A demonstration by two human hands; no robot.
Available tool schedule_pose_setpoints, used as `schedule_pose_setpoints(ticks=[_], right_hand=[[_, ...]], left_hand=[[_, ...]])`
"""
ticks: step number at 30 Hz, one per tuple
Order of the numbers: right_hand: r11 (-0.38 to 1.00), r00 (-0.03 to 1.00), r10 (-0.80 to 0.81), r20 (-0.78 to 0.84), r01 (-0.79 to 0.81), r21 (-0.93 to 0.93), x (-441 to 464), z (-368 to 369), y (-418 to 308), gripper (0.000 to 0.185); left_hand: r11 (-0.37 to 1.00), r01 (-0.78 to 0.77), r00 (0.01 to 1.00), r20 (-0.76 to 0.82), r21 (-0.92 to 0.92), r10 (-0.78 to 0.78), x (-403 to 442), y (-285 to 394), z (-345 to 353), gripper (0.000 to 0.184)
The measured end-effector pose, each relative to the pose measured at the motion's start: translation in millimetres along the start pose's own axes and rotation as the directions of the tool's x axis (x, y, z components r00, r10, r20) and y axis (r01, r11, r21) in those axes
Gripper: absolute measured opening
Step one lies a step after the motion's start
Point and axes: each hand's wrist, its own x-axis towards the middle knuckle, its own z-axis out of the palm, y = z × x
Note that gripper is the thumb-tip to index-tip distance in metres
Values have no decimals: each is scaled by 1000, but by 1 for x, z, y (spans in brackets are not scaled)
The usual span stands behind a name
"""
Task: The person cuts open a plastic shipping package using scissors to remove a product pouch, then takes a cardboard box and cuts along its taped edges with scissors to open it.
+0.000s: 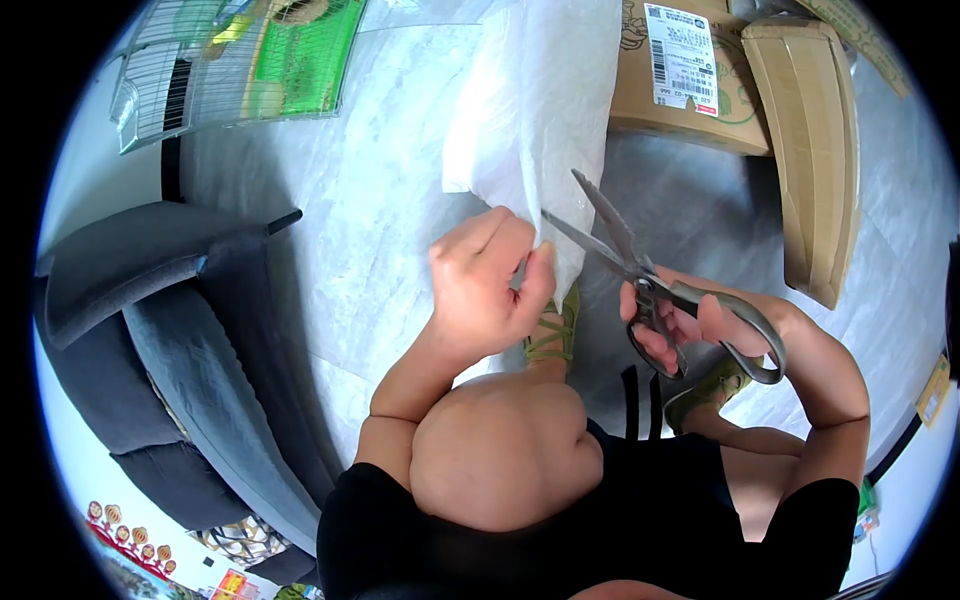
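A long white translucent sheet [510,110] hangs down in the middle of the view. Its lower edge is pinched between the thumb and curled fingers of my left hand [490,275]. To the right, my right hand [690,320] has its thumb and fingers in the handles of the large scissors [635,262]. The scissor blades are spread apart. They point up and left, and the lower blade's tip is at the sheet, just right of my left fingers. Below my left hand is my bare knee [500,450].
A cardboard box [740,125] with a label stands at the upper right, beside a long cardboard piece [805,160]. A wire cage [240,60] is at the upper left, above a dark grey sofa [90,370]. Grey tiled floor [350,220] lies between.
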Motion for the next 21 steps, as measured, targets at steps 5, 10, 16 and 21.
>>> schedule_pose_setpoints(ticks=[5, 10, 16, 21], right_hand=[[943, 980, -189, -67, 162, -292, 3, -5, -9, 71], [798, 966, -123, -225, -39, -602, -8, -2, -37, 67], [-207, 652, -733, -195, -487, -849, -17, -6, -46, 64], [-607, 641, -749, 170, -558, -566, -20, 3, -91, 59]], left_hand=[[999, -30, 997, 77, -15, 31, 2, 2, 5, 16], [957, 100, 986, -100, -271, -131, -4, -6, 12, 15], [673, 258, 895, -91, -693, -436, -13, -12, 17, 21], [720, 182, 900, -182, -670, -397, -13, -11, 18, 30]])
